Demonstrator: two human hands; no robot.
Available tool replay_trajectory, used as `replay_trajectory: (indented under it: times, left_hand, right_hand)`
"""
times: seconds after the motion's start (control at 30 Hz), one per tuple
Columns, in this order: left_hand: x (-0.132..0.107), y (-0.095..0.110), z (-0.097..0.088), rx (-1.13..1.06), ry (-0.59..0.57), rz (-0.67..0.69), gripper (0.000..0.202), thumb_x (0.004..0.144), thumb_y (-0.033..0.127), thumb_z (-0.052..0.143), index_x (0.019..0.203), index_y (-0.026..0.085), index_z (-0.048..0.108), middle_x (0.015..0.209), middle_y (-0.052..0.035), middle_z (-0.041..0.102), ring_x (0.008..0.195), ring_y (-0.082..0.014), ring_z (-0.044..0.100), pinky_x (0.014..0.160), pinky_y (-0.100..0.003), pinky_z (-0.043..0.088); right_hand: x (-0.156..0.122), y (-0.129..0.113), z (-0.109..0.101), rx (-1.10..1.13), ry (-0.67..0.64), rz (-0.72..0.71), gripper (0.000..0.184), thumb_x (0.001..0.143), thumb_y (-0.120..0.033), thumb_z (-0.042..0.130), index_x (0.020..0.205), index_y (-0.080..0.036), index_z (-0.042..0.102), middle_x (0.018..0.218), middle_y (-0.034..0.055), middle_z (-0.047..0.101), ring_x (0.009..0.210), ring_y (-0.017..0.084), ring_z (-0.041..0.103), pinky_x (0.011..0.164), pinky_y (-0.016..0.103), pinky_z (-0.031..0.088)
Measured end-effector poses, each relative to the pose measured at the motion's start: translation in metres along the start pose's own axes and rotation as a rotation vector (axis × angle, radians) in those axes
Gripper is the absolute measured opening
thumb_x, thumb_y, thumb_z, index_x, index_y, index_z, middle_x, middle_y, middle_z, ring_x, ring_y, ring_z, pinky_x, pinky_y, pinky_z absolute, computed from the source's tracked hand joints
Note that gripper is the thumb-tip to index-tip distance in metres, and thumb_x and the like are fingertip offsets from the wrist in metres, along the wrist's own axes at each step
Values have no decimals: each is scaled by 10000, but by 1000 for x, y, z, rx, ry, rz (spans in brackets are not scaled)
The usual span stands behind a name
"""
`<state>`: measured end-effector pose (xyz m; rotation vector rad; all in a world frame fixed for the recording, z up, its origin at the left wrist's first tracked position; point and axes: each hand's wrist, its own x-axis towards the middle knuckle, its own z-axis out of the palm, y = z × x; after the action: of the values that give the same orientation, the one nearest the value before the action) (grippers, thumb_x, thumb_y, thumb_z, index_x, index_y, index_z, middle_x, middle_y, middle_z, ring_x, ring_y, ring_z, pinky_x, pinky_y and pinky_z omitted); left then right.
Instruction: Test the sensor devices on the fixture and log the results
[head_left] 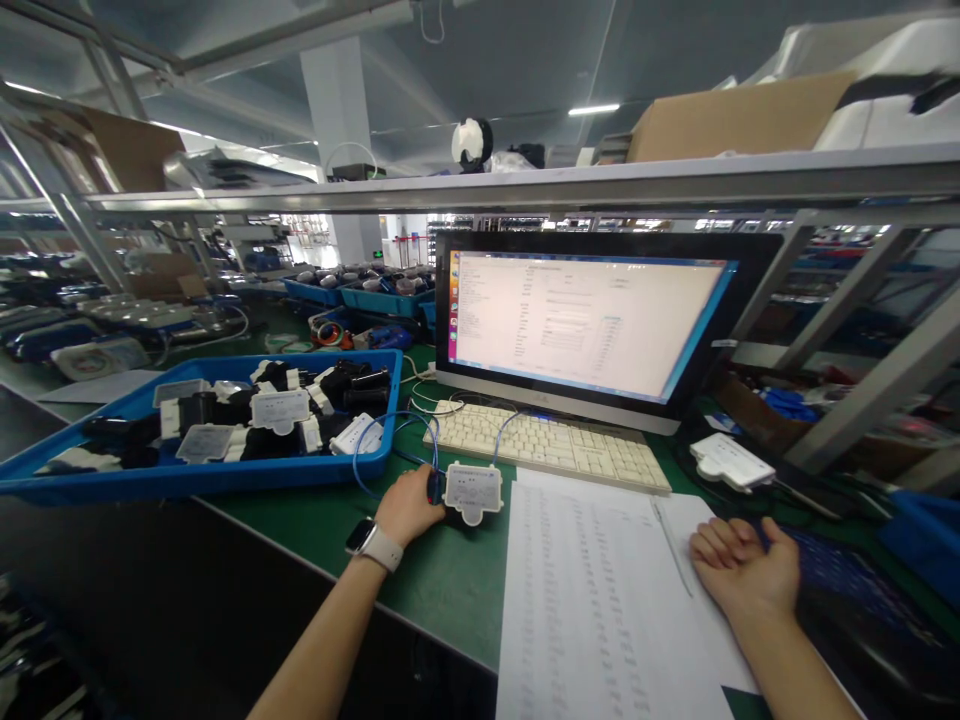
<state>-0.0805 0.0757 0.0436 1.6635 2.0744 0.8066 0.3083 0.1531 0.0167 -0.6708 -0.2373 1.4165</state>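
Note:
My left hand, with a watch on its wrist, is closed on the dark side of a small module with a whitish, see-through cover and printed text. The module is held over the green table, in front of the keyboard. Blue cable loops around behind this hand. My right hand rests at the right edge of the printed sheets, its fingers curled in and nothing in them. A thin pen-like stick lies on the paper near it.
A blue tray full of similar black and white modules stands at left. A lit monitor stands behind a cream keyboard. Another white module lies to the right, near a blue bin. A shelf crosses above.

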Motion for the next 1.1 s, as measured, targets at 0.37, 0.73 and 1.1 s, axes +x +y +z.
replay_trajectory:
  times: [0.37, 0.73, 1.1]
  left_hand:
    - [-8, 6, -30, -706, -87, 85, 368, 775, 332, 588, 1085, 149, 512, 1002, -122, 667, 917, -230, 655, 764, -380, 542]
    - [5, 13, 6, -681, 120, 262, 357, 750, 372, 617, 1017, 138, 580, 1064, -100, 643, 1045, -233, 588, 961, -394, 435]
    - [6, -1, 25, -536, 239, 357, 359, 812, 393, 552, 1082, 160, 593, 1082, -96, 651, 1001, -227, 621, 898, -368, 489]
  right_hand:
    - [-2, 2, 7, 29, -3, 7, 312, 826, -279, 379, 538, -202, 285, 394, -69, 232, 300, 71, 223, 297, 211, 152]
    - [3, 3, -1, 27, -31, -15, 287, 788, -283, 435, 547, -207, 300, 406, -78, 227, 306, 74, 228, 286, 202, 151]
    - [-7, -6, 5, -105, -115, -105, 328, 752, -346, 528, 532, -202, 333, 406, -82, 239, 319, 63, 224, 296, 185, 154]
